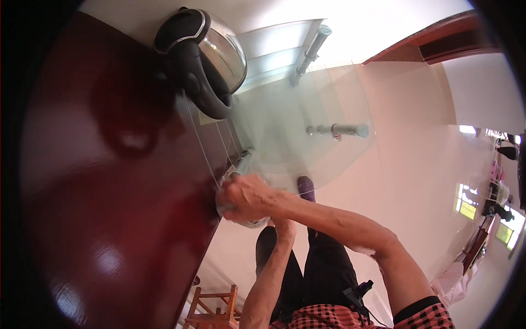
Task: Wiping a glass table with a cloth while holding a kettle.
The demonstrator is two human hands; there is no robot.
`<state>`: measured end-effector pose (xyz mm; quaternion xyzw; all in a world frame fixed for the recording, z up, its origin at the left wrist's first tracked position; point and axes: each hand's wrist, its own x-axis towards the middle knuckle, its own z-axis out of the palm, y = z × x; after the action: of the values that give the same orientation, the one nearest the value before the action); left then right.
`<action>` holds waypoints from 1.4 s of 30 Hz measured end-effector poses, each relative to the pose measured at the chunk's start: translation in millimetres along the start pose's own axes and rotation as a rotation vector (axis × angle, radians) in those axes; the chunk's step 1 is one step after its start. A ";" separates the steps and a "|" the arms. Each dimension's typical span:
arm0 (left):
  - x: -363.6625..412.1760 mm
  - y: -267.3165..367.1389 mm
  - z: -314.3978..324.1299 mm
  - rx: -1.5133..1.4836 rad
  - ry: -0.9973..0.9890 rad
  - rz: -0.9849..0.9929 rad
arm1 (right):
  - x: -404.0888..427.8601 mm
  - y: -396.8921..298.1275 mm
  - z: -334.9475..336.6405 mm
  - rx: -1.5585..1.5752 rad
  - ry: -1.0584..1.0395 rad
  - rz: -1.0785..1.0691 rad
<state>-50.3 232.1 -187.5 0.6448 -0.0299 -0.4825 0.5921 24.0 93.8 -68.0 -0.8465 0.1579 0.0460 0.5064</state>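
My right hand (246, 197) reaches across, blurred and with curled fingers, over a clear glass-like container (255, 223). Parts of the container's rounded side show below and to the left of that hand. Under the right forearm, my left hand (284, 228) holds the container from the near side, its fingers mostly hidden. Whether the right hand grips the container or something inside it is not clear. Both hands are just off the edge of a glossy dark red table (102, 222), next to a glass stand (271, 111) with metal posts.
A black and steel electric kettle (224, 53) stands at the table's far end, its handle towards me. A metal post (345, 130) rises from the glass stand. Beside the table's near end is a wooden chair (213, 306). A purple shoe (305, 186) shows on the pale floor (402, 164).
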 end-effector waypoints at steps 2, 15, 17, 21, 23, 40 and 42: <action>-2.9 -11.9 -0.6 -0.049 0.095 0.033 | 28.8 -3.2 -10.8 -0.164 0.370 -0.098; -3.3 27.5 38.8 -0.293 -0.112 -0.116 | -0.1 28.9 39.7 -0.463 0.539 -0.106; -7.4 25.3 48.0 -0.256 -0.006 -0.062 | -28.4 19.0 55.7 -0.475 0.405 -0.116; -18.5 2.8 21.9 -0.182 -0.048 -0.162 | -51.7 8.6 51.2 -0.117 0.061 -0.033; -32.1 -26.5 -10.3 0.358 -0.380 -0.020 | -50.6 0.3 22.2 0.018 0.177 0.095; 23.3 93.8 -43.2 -0.821 -0.060 -0.232 | -28.0 29.5 35.0 -0.254 0.450 -0.006; 23.7 91.4 -42.8 -0.812 -0.086 -0.173 | -23.1 14.1 29.8 -0.163 0.352 0.015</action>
<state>39.2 222.0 -136.1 0.3382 0.1922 -0.5295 0.7538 0.2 118.7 -88.8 -0.8784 0.2462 -0.0863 0.4004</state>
